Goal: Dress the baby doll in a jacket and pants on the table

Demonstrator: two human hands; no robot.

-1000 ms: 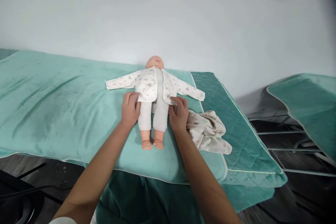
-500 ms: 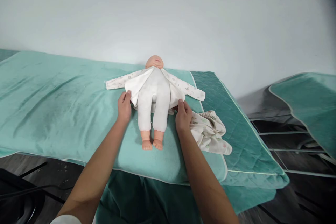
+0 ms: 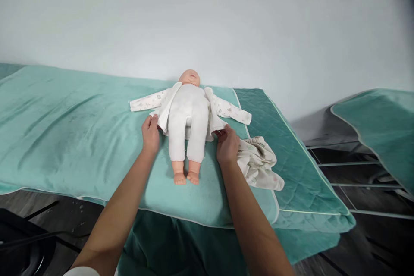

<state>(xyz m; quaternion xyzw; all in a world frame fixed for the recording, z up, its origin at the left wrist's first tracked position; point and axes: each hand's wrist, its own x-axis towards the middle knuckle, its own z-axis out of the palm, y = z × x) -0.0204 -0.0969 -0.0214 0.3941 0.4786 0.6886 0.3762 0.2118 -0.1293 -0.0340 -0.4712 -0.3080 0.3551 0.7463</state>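
A baby doll lies on its back, head toward the wall and bare feet toward me. Its arms are in the sleeves of a white printed baby jacket, whose front hangs open on both sides of the white body. My left hand pinches the lower corner of the jacket's left flap. With closed fingers, my right hand holds the lower edge of the other flap; its fingertips are partly hidden. Beside my right hand lies a crumpled pair of printed baby pants.
A green blanket covers the bed under the doll. The quilted mattress cover shows at the right end. A white wall stands behind. Another green-covered bed with a metal frame is at far right.
Both jacket flaps have been drawn outward, away from the doll's chest, and more of the white body shows. My hands have shifted slightly, still holding the flaps.
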